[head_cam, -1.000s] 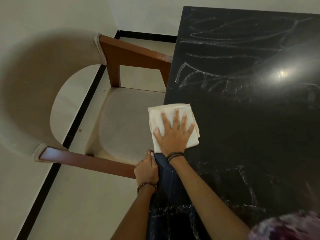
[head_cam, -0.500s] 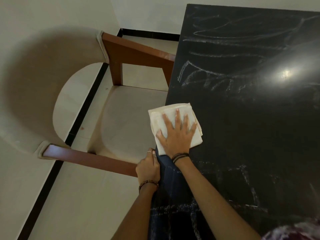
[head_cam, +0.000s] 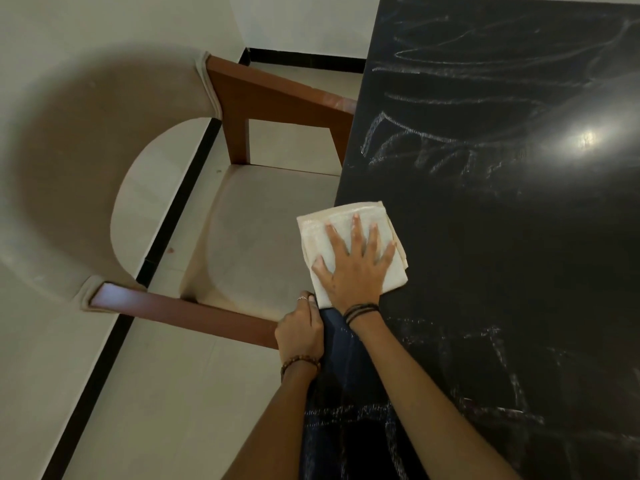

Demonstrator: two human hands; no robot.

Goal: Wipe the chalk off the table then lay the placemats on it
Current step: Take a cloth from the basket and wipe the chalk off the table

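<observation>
Low in the frame's centre: right hand, fingers spread wide, pressing a folded white cloth flat on the black table edge. Left hand gripping that edge just below. Chalk marks above and below. Upholstered wooden armchair beside, at left.

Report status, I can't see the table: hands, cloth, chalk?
Right hand flat on cloth at table edge. Left hand grips edge. Chalk marks remain.

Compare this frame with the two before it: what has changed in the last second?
Almost nothing. The right hand stays spread flat on the cloth at the table edge, barely shifted. The left hand still grips that edge. The chalk marks look unchanged.
</observation>
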